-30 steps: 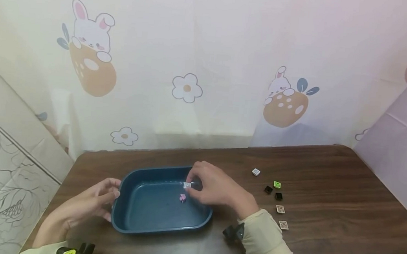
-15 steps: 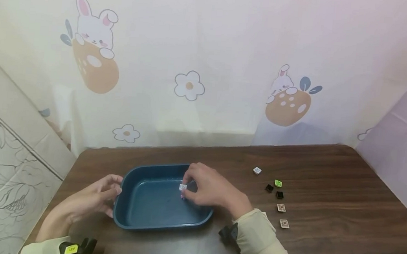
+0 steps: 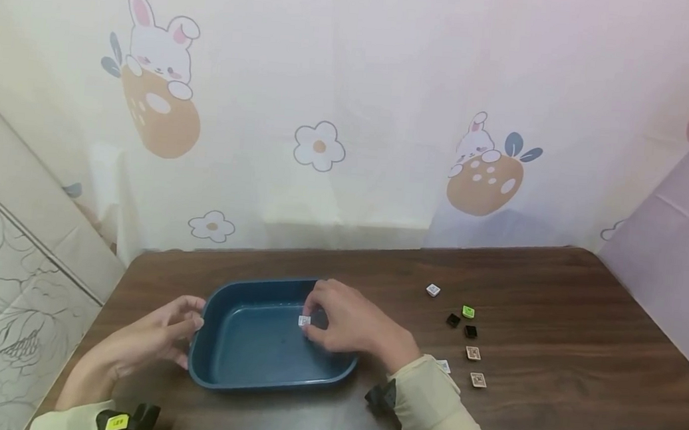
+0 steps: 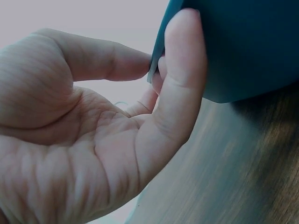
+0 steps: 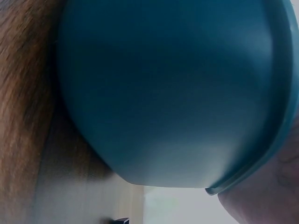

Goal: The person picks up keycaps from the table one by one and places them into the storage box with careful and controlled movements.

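Observation:
My left hand (image 3: 159, 335) pinches the left rim of a dark blue rectangular tray (image 3: 272, 390). In the left wrist view, the left thumb and fingers (image 4: 180, 70) lie on either side of the tray's wall (image 4: 247, 51). Over the right part of the tray, my right hand (image 3: 343, 318) pinches a small white square piece (image 3: 304, 321) with a printed face, much like a keycap. The pink piece is not visible now. The right wrist view holds mainly the tray's outer wall (image 5: 168, 102), with part of the right hand (image 5: 268, 191) beyond the rim.
Several similar small pieces lie right of the tray: a white one (image 3: 432, 290), a green one (image 3: 468, 311), black ones (image 3: 454, 320) and beige ones (image 3: 473, 353). Another white piece (image 3: 443, 366) is partly hidden by the right sleeve. A printed curtain (image 3: 382, 111) hangs behind the wooden table (image 3: 576, 338).
My right hand has moved slightly left and down within the tray with the white piece. The pink piece has passed out of sight behind that hand. The left hand stays on the rim.

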Available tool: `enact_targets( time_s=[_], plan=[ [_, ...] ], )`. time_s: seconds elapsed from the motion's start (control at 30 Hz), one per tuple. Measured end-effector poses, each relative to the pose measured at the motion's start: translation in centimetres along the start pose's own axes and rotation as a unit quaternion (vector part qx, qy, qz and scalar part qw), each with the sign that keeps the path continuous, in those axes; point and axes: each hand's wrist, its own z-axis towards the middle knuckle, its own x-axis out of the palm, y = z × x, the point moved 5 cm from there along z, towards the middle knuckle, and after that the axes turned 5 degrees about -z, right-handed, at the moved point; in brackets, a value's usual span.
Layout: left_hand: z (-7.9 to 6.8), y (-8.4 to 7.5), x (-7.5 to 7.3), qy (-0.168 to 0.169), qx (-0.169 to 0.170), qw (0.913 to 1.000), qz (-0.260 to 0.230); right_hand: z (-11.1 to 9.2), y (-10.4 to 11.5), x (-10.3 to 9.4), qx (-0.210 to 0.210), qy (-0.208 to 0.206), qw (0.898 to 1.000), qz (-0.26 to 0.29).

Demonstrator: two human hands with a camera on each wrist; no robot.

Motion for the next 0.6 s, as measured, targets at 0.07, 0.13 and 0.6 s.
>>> enact_targets(
  time_s=[0.07,0.13,0.6],
  plan=[
    [0.08,-0.03,0.04,0.003,0.004,1.0000,-0.001,0.02,-0.11,-0.02,0.001,0.000,1.000,-0.002],
    [0.17,-0.05,0.07,0.005,0.006,1.0000,-0.002,0.01,-0.23,-0.03,0.004,0.002,1.000,-0.002],
    [0.11,0.27,-0.08,0.003,0.004,1.0000,0.007,0.09,0.00,0.28,0.002,0.002,1.000,-0.022]
  ],
)
